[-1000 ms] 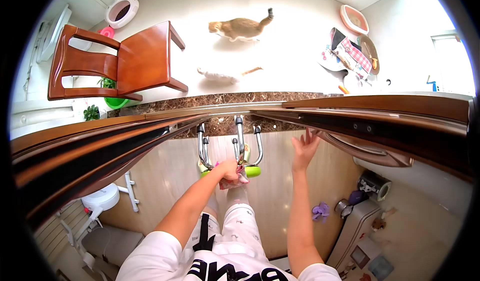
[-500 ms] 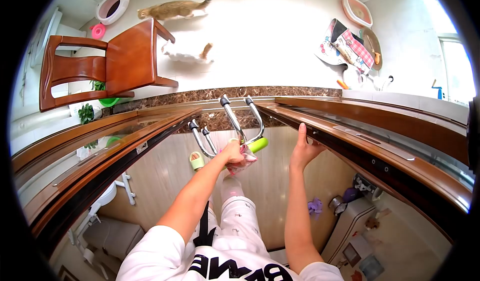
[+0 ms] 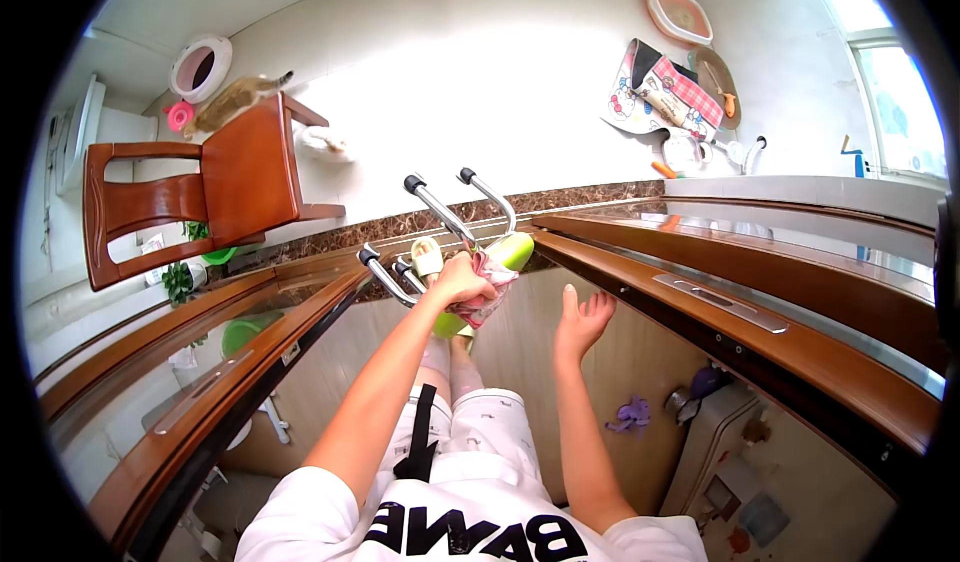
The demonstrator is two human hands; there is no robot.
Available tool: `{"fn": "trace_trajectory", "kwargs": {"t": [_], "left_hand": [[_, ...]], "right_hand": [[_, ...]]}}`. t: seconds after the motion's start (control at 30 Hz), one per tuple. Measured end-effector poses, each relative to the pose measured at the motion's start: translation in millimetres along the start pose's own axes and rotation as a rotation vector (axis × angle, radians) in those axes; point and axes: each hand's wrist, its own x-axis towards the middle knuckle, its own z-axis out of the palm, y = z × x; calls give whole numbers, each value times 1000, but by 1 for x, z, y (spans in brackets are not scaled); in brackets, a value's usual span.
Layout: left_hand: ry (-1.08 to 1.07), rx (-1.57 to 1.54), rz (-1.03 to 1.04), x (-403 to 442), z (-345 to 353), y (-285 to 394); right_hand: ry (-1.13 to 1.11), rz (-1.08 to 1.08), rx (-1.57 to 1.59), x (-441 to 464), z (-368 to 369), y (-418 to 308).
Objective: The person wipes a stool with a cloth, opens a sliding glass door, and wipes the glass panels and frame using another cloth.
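My left hand (image 3: 466, 280) is closed around a pink patterned cloth (image 3: 487, 304) and appears to carry a stool with it. Bent metal legs (image 3: 440, 208) with dark caps point forward, and the green seat (image 3: 513, 251) shows on both sides of the cloth. Exactly where my fingers meet the stool is hidden. My right hand (image 3: 582, 327) is raised with fingers apart and holds nothing. Close beside it is the wooden frame of the right glass door (image 3: 640, 280). One pale green slipper (image 3: 427, 255) on my foot is at the doorway.
The left glass door (image 3: 250, 372) flanks the gap. Beyond the marble threshold (image 3: 590, 200) stands a wooden chair (image 3: 250, 162) with a striped cat (image 3: 238, 104) and a white cat (image 3: 322, 144) nearby. Mats (image 3: 665, 92) and a pink-rimmed tub (image 3: 680, 15) are at far right.
My right hand has come off the right door's frame. The stool and my left hand have moved forward with my step. Both cats have moved left toward the chair.
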Motion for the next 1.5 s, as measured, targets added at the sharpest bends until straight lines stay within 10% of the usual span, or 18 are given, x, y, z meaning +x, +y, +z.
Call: {"fn": "trace_trajectory", "kwargs": {"t": [0.27,0.63,1.03,1.5], "left_hand": [[-1,-65,99,10,-91,92],[-110,-49,222,86,-147,236],[-495,47,67,210,-160,406],[-906,388,-66,339,-149,407]], "right_hand": [[544,5,11,50,48,-15],[725,267,-232,76,55,-41],[978,311,206,96,114,-96],[1263,354,286,76,164,-154]]}}
